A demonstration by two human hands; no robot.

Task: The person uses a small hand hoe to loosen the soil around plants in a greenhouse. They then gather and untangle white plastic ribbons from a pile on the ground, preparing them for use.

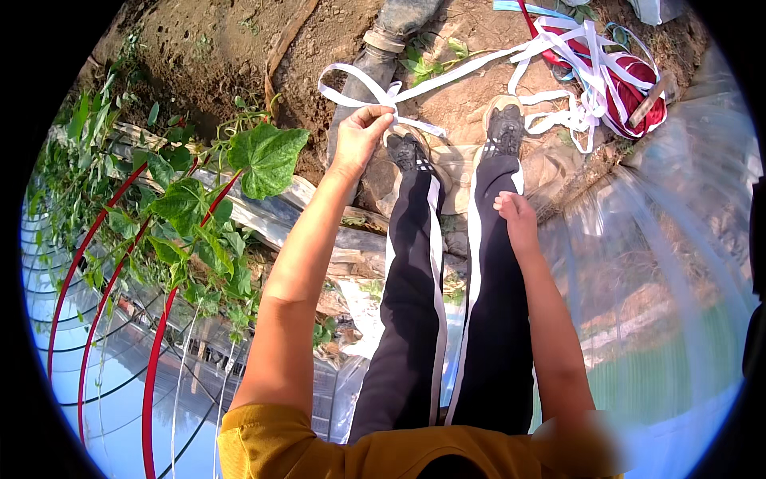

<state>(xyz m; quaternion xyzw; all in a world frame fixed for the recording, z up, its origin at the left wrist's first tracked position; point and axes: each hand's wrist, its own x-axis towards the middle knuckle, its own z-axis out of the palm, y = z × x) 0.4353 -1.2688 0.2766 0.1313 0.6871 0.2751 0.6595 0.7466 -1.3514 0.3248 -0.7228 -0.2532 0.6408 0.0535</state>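
Note:
My left hand (362, 135) pinches a flat white ribbon (461, 75) between thumb and fingertips. One loop of it stands up beyond the fingers, and a short tail hangs over my left shoe. From the pinch, the ribbon runs right to a loose tangle (577, 66) on the soil. That tangle lies partly over a dark red roll of strap (640, 90). My right hand (517, 218) hovers by my right shin with curled fingers, and nothing shows in it.
Leafy vines (191, 209) climb beside red straps (158, 359) on the left. A thick grey hose (371, 69) lies on the soil ahead of my shoes (502, 129). A wooden stick (649, 102) rests against the red roll. Clear plastic sheeting (652, 221) slopes along the right.

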